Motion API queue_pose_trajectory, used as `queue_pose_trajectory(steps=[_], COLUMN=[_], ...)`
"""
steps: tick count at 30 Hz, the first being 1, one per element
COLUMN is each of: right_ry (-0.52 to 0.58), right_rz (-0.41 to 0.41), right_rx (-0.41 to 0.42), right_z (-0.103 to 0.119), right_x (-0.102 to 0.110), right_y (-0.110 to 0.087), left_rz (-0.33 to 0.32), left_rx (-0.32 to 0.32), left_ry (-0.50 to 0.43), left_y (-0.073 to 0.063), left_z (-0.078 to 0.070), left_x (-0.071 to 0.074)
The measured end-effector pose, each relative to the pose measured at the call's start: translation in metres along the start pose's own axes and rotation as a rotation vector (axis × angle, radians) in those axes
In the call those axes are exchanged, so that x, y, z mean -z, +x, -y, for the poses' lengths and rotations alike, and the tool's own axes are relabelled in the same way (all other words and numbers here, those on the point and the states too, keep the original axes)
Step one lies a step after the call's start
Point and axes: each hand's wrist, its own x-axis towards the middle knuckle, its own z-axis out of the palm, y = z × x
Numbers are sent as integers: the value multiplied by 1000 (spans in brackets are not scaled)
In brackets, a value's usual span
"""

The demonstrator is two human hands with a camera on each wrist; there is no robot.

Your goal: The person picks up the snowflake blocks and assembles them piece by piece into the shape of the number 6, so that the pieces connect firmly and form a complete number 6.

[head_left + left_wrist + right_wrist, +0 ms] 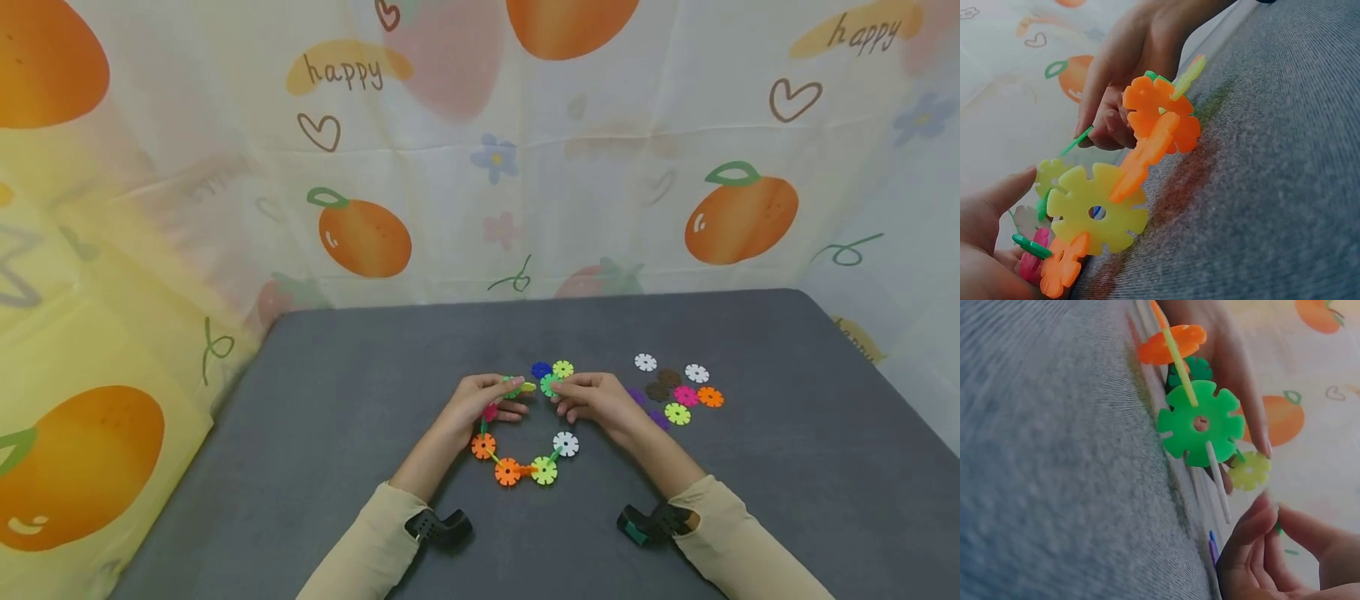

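Observation:
A curved chain of notched plastic discs, with orange discs (507,472), a yellow-green disc (544,471) and a white disc (566,444) along its near side, arcs between my hands. My left hand (474,400) grips the chain's far left end, thumb and fingers around a green disc; a small yellow disc (1250,470) sticks out past the fingertips. Facing it, my right hand (600,404) pinches a loose green disc (550,385) between thumb and fingers. A narrow gap separates the green disc from the yellow one. My left fingers hide part of the chain.
Right of my right hand lie several loose discs, among them white (646,362), brown (660,391), pink (686,396), orange (710,397) and purple ones. A blue disc (541,370) and a yellow-green disc (563,367) show just beyond my right fingertips. A printed curtain (442,208) hangs behind the grey table (315,433).

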Motion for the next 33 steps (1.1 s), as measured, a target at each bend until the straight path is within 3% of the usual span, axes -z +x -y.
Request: queue_pose_trajectory(steps=[14, 25, 33], right_ry=[-30, -18, 38], right_rz=[29, 44, 37], right_rx=[-3, -6, 3], right_z=[0, 1, 1], right_x=[-4, -4, -5], right_y=[0, -2, -2], left_rz=[-2, 16, 15], left_rx=[5, -7, 34], left_ry=[60, -5, -73], left_y=[0, 0, 0], left_z=[0, 0, -2], left_x=[0, -3, -2])
